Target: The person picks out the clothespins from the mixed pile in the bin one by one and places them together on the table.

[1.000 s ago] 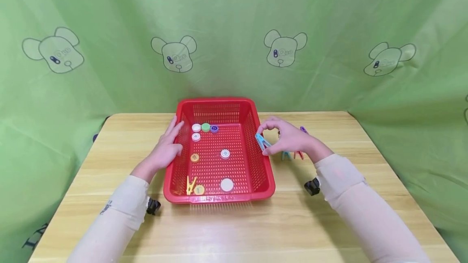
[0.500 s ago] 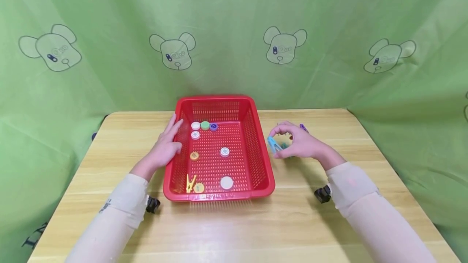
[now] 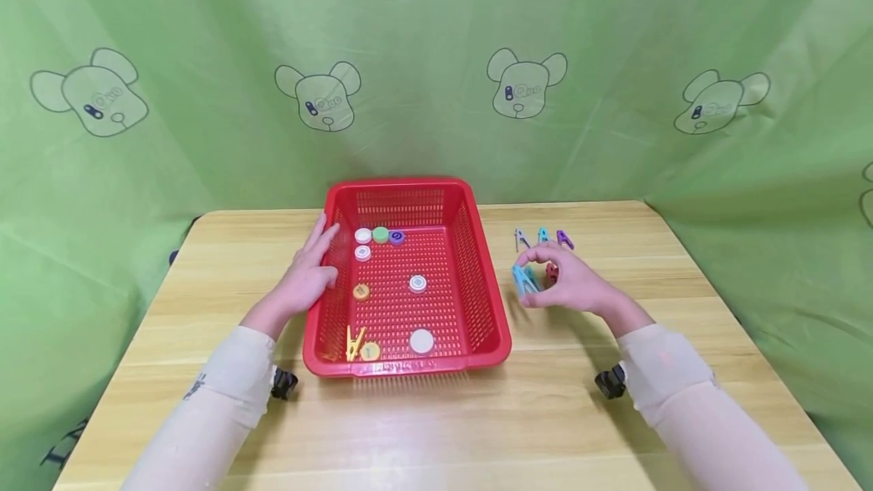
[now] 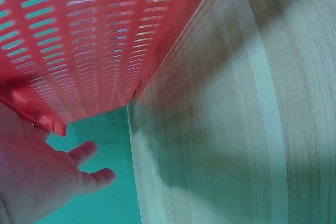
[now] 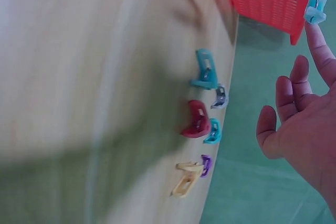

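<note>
My right hand (image 3: 576, 284) pinches a light-blue clothespin (image 3: 524, 280) between thumb and forefinger, just right of the red basket (image 3: 501, 324). In the right wrist view this clothespin (image 5: 316, 8) shows at the top right, held above the table. My left hand (image 3: 305, 277) rests on the basket's left rim with its fingers stretched out. A yellow clothespin (image 3: 354, 343) lies inside the basket at the front left. Around it are several round pieces, among them a large white disc (image 3: 421, 341), a green one (image 3: 380, 235) and a purple one (image 3: 396, 236).
Beyond my right hand lie several clothespins: teal (image 5: 206, 70), red (image 5: 198, 119), purple (image 3: 564, 239), grey (image 3: 521, 239) and tan (image 5: 187, 179). A green curtain (image 3: 423, 150) hangs behind the wooden table (image 3: 436, 430).
My right hand has moved right, from the basket's right rim to beside the other clothespins, still pinching the light-blue one. The left hand stays at the left rim.
</note>
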Demonstrator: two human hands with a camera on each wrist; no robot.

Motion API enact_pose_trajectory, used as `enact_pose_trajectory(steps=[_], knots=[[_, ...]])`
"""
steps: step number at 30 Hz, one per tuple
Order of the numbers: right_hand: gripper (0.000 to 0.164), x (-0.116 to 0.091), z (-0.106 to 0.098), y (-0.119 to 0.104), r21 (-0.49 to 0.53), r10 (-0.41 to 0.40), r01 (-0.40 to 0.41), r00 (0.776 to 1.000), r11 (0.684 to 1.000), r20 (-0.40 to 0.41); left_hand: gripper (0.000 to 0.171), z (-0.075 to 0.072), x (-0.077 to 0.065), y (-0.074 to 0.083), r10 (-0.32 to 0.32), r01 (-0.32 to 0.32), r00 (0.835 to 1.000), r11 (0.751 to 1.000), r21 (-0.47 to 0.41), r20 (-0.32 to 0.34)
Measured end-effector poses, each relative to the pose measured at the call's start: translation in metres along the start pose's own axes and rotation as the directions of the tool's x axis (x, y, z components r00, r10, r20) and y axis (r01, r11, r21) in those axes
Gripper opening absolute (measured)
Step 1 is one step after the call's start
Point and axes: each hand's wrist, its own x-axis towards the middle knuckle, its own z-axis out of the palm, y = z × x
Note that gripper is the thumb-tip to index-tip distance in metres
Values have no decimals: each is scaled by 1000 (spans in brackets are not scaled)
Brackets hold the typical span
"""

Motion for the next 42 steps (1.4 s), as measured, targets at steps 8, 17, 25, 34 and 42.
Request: enact_pose_trajectory(steps=[8,17,25,34,42], knots=[[58,-11,9,9,18,-4,4,1000,1000,-30,93,0,-1,1,8,-8,1000,1000,8,-3],[61,-21,15,21,-6,59,-60,996,998,-67,93,0,-1,1,6,-6,1000,1000,2,2],[58,-30,19,33,-91,52,-62,992,994,-114,92,0,-1,-1,8,-8,1000,1000,-2,1],[61,-37,26,44,-119,115,-132,984,984,-139,92,0,-1,-2,19,-19,1000,1000,8,-1],[62,-41,29,51,-166,140,-167,977,972,-161,91,0,-1,0,15,-15,1000,1000,3,-1]])
